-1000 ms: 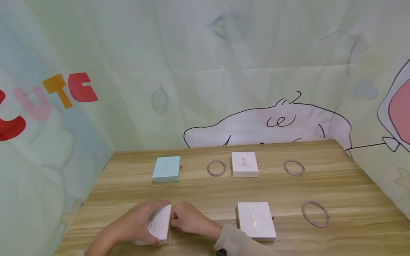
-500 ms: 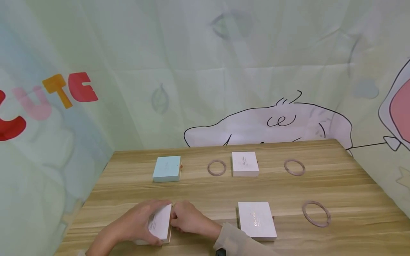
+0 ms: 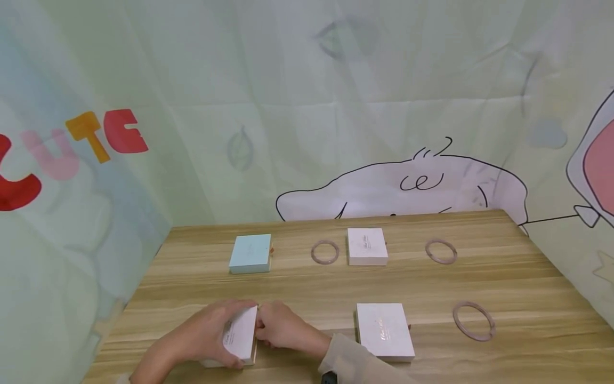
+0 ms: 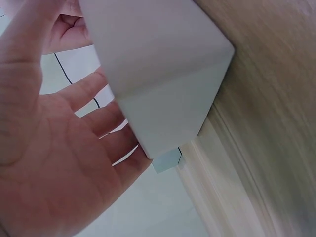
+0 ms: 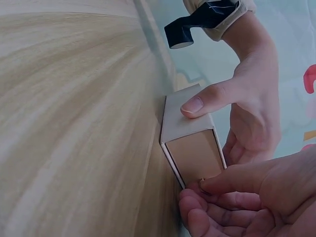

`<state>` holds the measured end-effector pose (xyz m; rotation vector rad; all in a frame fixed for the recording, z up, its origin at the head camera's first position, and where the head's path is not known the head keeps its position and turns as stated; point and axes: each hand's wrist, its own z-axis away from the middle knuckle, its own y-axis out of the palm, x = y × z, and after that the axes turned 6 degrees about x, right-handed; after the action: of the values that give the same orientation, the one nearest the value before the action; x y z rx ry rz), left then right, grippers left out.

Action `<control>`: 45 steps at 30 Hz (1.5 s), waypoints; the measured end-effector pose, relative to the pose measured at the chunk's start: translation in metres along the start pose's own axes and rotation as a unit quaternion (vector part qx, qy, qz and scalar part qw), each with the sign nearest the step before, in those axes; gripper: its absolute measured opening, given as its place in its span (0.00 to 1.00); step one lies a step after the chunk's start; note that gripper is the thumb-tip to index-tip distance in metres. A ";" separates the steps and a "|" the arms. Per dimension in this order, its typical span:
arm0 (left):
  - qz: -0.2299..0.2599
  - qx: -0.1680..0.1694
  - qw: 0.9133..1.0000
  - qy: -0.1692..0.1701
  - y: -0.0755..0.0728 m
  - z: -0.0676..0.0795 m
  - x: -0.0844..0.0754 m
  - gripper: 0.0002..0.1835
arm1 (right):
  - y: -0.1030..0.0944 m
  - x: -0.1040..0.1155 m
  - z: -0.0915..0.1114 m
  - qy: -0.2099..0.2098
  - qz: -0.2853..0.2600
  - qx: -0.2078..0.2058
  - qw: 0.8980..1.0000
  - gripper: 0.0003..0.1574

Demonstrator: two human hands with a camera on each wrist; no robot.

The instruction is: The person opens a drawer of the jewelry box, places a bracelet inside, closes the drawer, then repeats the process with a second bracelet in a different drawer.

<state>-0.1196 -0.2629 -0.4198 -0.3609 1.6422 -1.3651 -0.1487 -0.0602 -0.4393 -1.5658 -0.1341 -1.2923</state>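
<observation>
At the front left of the table, my left hand [image 3: 203, 330] grips a white drawer box [image 3: 243, 335] with gold lettering, thumb on the near side and fingers on the far side. The left wrist view shows the fingers against the white box wall [image 4: 163, 98]. My right hand [image 3: 288, 329] is at the box's right end. In the right wrist view, the tan drawer face [image 5: 195, 155] sits within the white sleeve [image 5: 182, 118]. Thumb and index finger of the right hand pinch a small pull tab at that face's lower edge, mostly hidden by the fingertips.
A light blue box [image 3: 250, 253] and a white box [image 3: 366, 246] stand at the back. Another white box [image 3: 385, 330] is beside my right forearm. Pinkish-brown bangles lie at back middle [image 3: 324, 262], back right [image 3: 441, 262] and front right [image 3: 472, 337] on the wooden table [image 3: 312, 290].
</observation>
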 end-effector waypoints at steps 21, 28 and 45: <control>0.013 0.007 1.000 -0.005 -0.004 0.003 0.001 0.56 | -0.023 0.011 0.001 0.018 0.077 0.024 0.997 0.16; 0.033 0.009 0.999 -0.035 -0.012 0.001 -0.005 0.48 | -0.034 0.015 0.002 0.032 0.065 0.022 0.997 0.12; 0.043 -0.004 0.997 -0.063 -0.034 -0.006 -0.006 0.43 | -0.064 0.014 -0.007 0.035 0.074 -0.005 0.997 0.05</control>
<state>-0.1324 -0.2663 -0.3868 -0.3694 1.5424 -1.2479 -0.1889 -0.0440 -0.3890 -1.5077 0.0320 -1.2321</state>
